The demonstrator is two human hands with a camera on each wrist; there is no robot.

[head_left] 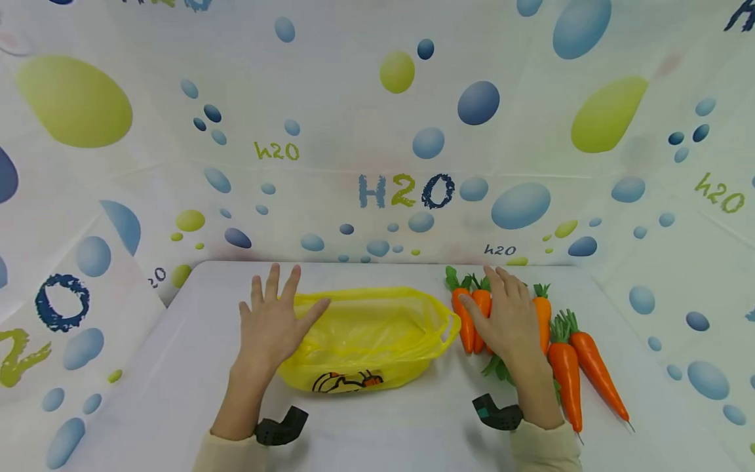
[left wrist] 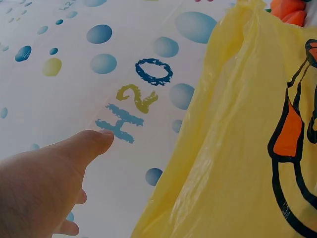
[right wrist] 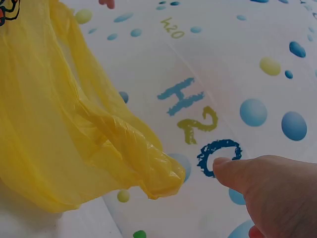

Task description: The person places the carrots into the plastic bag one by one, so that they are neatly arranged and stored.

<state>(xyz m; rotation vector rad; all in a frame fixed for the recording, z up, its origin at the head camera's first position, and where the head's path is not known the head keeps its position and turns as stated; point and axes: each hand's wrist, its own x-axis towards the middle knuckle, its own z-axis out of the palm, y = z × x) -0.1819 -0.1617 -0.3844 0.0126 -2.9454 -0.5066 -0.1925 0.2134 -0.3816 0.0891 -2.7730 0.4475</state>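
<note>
A yellow plastic bag (head_left: 366,337) lies on the white table with its mouth open and a black-and-orange drawing on its near side. My left hand (head_left: 271,328) is spread at the bag's left end, fingers straight and thumb apart, holding nothing. Over on the right, my right hand (head_left: 512,321) is raised with straight fingers in front of several orange carrots with green tops (head_left: 565,370), hiding part of them; it too holds nothing. In the left wrist view the bag (left wrist: 233,148) stands beside the thumb. A twisted bag corner (right wrist: 166,176) points toward my right thumb in the right wrist view.
A white sheet printed with blue and green spots and H2O lettering (head_left: 407,191) hangs behind the table and along both sides. The white tabletop (head_left: 377,432) runs up to that backdrop. Dark wrist cameras (head_left: 282,427) sit on both wrists.
</note>
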